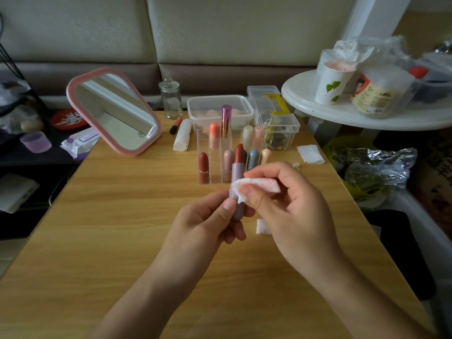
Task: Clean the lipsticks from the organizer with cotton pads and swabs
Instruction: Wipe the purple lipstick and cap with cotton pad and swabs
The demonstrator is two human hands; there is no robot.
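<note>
My left hand [208,221] grips the base of an open lilac lipstick [237,172], its red-brown bullet pointing up. My right hand [288,204] pinches a folded white cotton pad [261,184], faintly stained pink, against the tube's side. Behind them stands the clear acrylic organizer [204,178] with several capped lipsticks in red, pink, coral, cream, grey-blue and metallic purple. Another small white pad [263,227] lies on the table under my right hand.
On the wooden table [122,228] stand a pink-framed mirror [113,111], a glass jar [171,99], clear plastic boxes [220,111], a rolled cloth [183,135], a loose lipstick [176,125], a cotton pad [310,154] and swabs [296,165]. A white round side table [367,113] stands right.
</note>
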